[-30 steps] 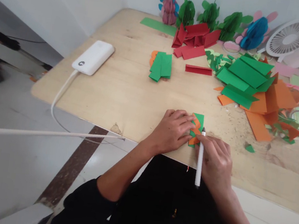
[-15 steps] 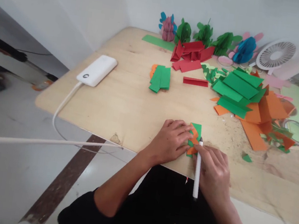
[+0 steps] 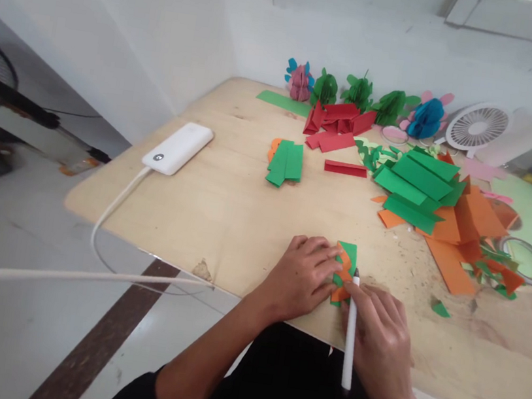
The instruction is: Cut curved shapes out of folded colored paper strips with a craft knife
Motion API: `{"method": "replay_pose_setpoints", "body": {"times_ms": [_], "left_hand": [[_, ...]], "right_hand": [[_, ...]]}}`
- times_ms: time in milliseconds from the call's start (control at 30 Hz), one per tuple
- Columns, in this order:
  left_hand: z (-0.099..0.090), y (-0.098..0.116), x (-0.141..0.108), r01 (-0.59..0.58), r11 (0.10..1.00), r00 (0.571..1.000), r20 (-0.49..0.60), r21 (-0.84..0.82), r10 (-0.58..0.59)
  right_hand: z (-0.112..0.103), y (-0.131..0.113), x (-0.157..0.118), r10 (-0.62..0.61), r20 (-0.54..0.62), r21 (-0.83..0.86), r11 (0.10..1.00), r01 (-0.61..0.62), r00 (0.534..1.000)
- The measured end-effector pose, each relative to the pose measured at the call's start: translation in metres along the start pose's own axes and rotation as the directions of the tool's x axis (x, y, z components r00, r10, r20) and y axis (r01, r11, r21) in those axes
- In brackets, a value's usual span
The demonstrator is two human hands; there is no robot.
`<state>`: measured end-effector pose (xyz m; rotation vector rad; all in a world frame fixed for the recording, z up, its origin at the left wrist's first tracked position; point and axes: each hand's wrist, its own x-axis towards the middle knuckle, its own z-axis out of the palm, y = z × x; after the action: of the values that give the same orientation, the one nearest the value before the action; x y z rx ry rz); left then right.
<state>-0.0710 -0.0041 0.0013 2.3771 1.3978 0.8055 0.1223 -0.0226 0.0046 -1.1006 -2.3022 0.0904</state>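
On the wooden table, near its front edge, an orange cutout (image 3: 340, 294) lies on a folded green paper strip (image 3: 349, 252). My left hand (image 3: 302, 277) rests on the left side of these papers, its fingers spread and flat, the tips on the orange piece. A white pen (image 3: 350, 343) is held in my right hand (image 3: 383, 335), with its dark tip up beside the green strip's right edge. The index fingertip of that hand touches the lower part of the orange cutout. Its other fingers are curled and partly hidden.
Green folded strips (image 3: 420, 175) overlap orange paper (image 3: 450, 262) at the right, beside a tape roll (image 3: 527, 259). Red folded papers (image 3: 336, 142) lie farther back. Paper figures (image 3: 359, 92) and a small fan (image 3: 477, 127) line the wall. A white power bank (image 3: 178, 147) sits left, its cable trailing.
The head view has tilted up, so the table and both hands appear lower and more wall shows. Hands, pen and papers look almost unchanged relative to each other.
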Motion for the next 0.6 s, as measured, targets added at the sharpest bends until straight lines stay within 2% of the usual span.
{"method": "replay_pose_setpoints", "body": {"times_ms": [600], "left_hand": [[-0.0011, 0.0023, 0.0001, 0.001, 0.999, 1.000, 0.005, 0.046, -0.001]], "right_hand": [[0.0004, -0.0003, 0.0001, 0.000, -0.003, -0.014, 1.000, 0.000, 1.000]]}}
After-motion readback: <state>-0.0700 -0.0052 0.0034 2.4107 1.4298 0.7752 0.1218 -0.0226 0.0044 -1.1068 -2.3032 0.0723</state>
